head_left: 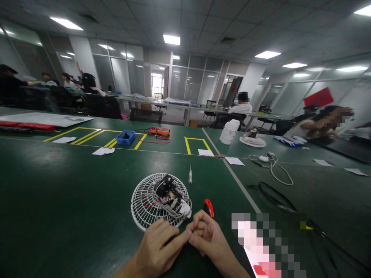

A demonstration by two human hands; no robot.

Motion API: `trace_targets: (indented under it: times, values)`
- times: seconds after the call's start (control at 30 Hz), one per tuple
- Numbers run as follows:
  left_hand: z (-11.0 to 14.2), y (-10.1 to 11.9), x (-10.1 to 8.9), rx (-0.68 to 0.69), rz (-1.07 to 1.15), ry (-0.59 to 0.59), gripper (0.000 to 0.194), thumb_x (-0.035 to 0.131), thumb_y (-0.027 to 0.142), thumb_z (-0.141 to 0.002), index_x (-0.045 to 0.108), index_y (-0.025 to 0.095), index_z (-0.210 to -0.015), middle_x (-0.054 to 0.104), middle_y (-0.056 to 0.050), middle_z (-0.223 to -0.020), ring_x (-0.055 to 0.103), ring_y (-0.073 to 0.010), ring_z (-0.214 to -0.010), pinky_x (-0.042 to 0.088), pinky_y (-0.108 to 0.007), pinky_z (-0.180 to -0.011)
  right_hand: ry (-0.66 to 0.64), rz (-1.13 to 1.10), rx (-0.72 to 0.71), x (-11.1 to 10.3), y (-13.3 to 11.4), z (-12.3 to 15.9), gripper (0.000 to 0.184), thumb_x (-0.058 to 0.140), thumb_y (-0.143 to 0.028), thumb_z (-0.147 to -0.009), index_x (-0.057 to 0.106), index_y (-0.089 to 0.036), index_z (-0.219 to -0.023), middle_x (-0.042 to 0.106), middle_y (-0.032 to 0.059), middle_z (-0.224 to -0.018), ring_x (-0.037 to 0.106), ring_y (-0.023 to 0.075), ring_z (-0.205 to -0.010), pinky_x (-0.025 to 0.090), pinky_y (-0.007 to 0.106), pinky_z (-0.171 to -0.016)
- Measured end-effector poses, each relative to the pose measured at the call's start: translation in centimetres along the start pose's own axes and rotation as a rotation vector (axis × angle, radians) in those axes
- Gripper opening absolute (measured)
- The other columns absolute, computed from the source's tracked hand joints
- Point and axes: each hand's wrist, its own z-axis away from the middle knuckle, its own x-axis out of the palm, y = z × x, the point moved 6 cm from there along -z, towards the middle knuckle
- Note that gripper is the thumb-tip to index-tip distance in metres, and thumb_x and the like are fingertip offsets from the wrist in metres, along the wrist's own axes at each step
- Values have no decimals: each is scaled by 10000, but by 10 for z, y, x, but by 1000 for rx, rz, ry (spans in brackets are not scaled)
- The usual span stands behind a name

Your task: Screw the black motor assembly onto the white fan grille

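Observation:
A round white fan grille (145, 208) lies flat on the green table (63, 193), with a black motor part, grey wires and a white plug piled on it. Just in front of it my left hand (158, 247) and my right hand (208, 237) meet, fingertips pinched together. My left index finger touches the right hand's fingers. Whatever sits between the fingertips is too small to make out. A red-handled tool (209, 207) lies right behind my right hand. A small screwdriver (190, 174) rests beyond the grille.
A blue tray (125, 137) and an orange multimeter (159, 131) with red leads sit further back inside yellow floor-tape marks. To the right are a white fan body (230, 131), another grille (253, 141), a white cable (274, 168) and black cables (272, 195). People sit at distant tables.

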Motion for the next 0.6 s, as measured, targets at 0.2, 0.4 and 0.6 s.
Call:
trace_targets:
  times: [0.2, 0.4, 0.6]
  values:
    - [-3, -2, -6, -31, -18, 33, 335, 647, 66, -868, 665, 132, -1196, 654, -35, -802, 540, -135, -689, 431, -289, -632, 18, 14, -10, -1, -3, 1, 319, 751, -433, -865, 515, -234, -946, 660, -21, -792, 369, 40, -432, 208, 229, -454]
    - [-8, -3, -12, -66, 110, 63, 140, 555, 74, -888, 626, 121, -998, 667, -55, -795, 561, -146, -686, 457, -294, -636, 69, -147, -20, -3, -9, 3, 146, 711, -279, -835, 584, -206, -831, 686, 40, -891, 444, 89, -526, 281, 288, -572]
    - [-7, -5, -10, -91, 164, 40, 135, 507, 77, -894, 592, 139, -978, 652, -50, -765, 539, -147, -658, 423, -292, -620, 81, -329, -38, -4, -15, 3, 136, 651, -163, -708, 557, -208, -621, 572, 10, -735, 389, 126, -554, 273, 320, -595]
